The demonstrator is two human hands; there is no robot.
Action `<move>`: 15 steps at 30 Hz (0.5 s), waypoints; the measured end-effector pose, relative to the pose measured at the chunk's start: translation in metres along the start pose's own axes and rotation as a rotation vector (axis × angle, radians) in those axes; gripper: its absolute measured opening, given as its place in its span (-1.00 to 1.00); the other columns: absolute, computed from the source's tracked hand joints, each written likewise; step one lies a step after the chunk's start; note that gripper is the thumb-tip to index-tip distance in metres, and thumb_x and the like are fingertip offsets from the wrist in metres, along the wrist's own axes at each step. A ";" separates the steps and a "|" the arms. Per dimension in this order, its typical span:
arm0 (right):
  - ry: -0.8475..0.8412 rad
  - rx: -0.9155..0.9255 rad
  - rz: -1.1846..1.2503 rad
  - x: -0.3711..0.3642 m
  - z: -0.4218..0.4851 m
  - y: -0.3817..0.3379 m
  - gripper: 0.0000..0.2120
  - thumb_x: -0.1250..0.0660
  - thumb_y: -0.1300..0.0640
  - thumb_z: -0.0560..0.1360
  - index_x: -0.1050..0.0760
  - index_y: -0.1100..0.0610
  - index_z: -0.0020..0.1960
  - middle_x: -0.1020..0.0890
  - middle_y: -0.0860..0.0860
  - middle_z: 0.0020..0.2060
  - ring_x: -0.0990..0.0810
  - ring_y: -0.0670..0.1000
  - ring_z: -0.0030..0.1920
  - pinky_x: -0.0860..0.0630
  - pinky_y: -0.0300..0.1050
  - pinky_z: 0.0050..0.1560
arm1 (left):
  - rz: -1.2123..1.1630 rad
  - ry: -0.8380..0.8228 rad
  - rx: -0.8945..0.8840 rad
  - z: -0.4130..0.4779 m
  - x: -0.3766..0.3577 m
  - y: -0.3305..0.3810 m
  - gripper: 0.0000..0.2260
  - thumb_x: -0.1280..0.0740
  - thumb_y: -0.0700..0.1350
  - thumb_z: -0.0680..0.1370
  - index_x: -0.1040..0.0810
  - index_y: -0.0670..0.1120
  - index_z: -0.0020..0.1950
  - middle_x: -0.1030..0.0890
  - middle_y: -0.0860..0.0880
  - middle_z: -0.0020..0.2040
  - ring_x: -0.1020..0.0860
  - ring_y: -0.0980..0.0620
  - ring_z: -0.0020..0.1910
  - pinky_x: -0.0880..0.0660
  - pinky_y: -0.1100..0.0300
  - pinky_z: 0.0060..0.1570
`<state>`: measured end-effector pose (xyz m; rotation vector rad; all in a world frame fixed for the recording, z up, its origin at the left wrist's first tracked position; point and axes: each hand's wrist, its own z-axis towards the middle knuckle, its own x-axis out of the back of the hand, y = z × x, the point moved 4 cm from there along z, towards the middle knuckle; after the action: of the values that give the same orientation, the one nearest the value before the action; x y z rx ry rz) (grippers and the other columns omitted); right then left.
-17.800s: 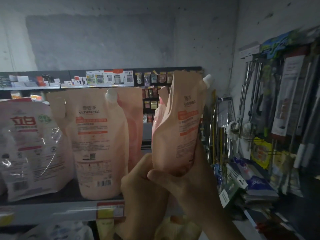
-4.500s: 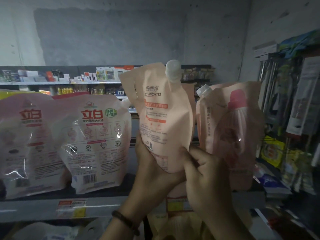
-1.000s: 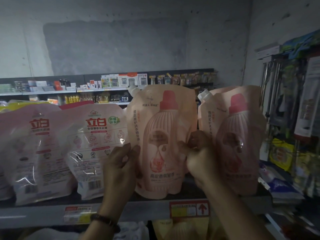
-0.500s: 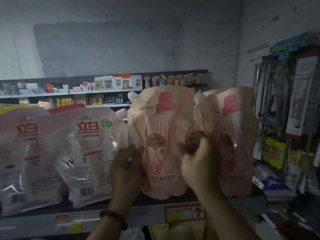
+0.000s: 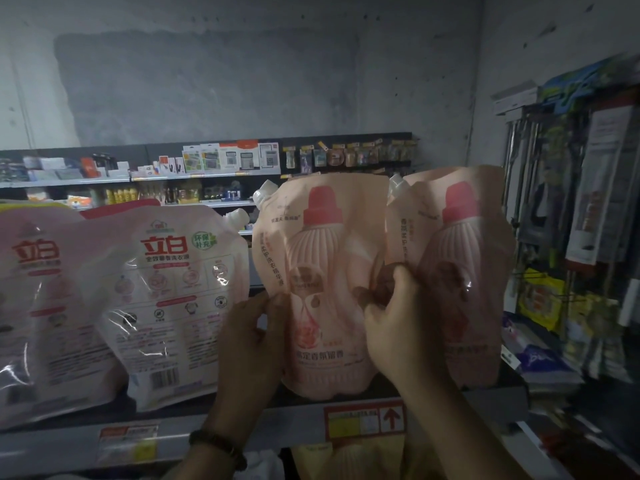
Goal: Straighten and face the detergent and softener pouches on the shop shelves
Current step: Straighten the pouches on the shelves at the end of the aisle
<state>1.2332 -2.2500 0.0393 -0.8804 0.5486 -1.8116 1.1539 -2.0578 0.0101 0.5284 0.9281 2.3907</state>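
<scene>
Bracelet (image 5: 218, 445): dark beads around the left wrist, at 7 o'clock in the view.
Left hand (image 5: 249, 337): raised from 7 o'clock, back towards the camera; its curled fingers and thumb pinch the left edge of the middle pouch.
Right hand (image 5: 398, 327): raised from 5 o'clock; its fingers curl around the right edge of the same pouch, at the seam where it meets the right pouch.
Shelf (image 5: 277, 427): a grey front rail across 6 o'clock; all the pouches stand on it.
Price tag (image 5: 363, 419): red and yellow with an up arrow, on the rail below the middle pouch.
Middle pouch (image 5: 322, 289): peach, at the centre, upright on the shelf between the two hands; the printed bottle faces out and the spout sits at its 11 o'clock corner.
Right pouch (image 5: 464, 271): same peach print, at 3 o'clock of the middle one, touching it, upright and facing out.
White pouch (image 5: 173, 299): red logo, at 9 o'clock of the middle pouch, leaning, with its barcode low on the face.
End pouch (image 5: 34, 306): white and pink, at far 9 o'clock, cut off by the frame.
Hanging goods (image 5: 588, 202): blurred packs on a rack at 3 o'clock.
Far shelves (image 5: 207, 168): small boxed items in rows at 11 o'clock, too small to read.
Wall (image 5: 242, 81): grey with a darker patch, at 12 o'clock.
</scene>
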 end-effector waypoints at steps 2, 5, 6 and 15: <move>-0.007 0.007 0.025 0.005 -0.003 0.000 -0.78 -0.53 0.06 0.55 -0.57 0.08 0.12 -0.66 -0.15 -0.15 -0.61 -0.26 -0.21 -0.47 -0.49 -0.27 | -0.098 -0.091 -0.005 -0.006 0.001 0.015 -0.85 -0.32 0.08 0.67 -0.68 0.13 0.01 -0.72 0.18 -0.09 -0.69 0.19 -0.10 -0.55 0.35 -0.23; -0.027 0.024 0.075 0.011 -0.012 -0.001 -0.77 -0.52 0.05 0.56 -0.60 0.08 0.17 -0.65 -0.21 -0.15 -0.63 -0.37 -0.17 -0.46 -0.55 -0.24 | -0.173 -0.175 0.072 -0.015 -0.002 0.015 -0.72 -0.52 0.17 0.48 -0.61 0.19 0.15 -0.72 0.21 0.05 -0.68 0.23 0.02 -0.60 0.32 -0.13; -0.031 0.030 0.093 0.012 -0.016 0.000 -0.74 -0.52 0.06 0.56 -0.61 0.07 0.21 -0.66 -0.23 -0.11 -0.61 -0.42 -0.10 -0.47 -0.55 -0.20 | -0.149 -0.198 0.101 -0.017 -0.003 0.012 -0.57 -0.59 0.22 0.40 -0.55 0.25 0.21 -0.69 0.26 0.11 -0.66 0.28 0.07 -0.61 0.28 -0.07; -0.046 0.033 0.027 0.012 -0.058 0.005 -0.51 -0.48 -0.08 0.52 -0.53 -0.02 0.42 -0.67 -0.19 0.19 -0.63 -0.13 0.22 -0.62 -0.03 0.23 | 0.049 -0.325 0.155 -0.021 -0.009 -0.011 -0.06 -0.79 0.02 0.17 -0.18 0.65 0.09 -0.66 0.12 0.09 -0.69 0.14 0.00 -0.67 0.15 -0.09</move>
<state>1.1887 -2.2646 0.0030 -0.8863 0.4982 -1.7664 1.1535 -2.0667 -0.0140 0.9753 0.9641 2.1948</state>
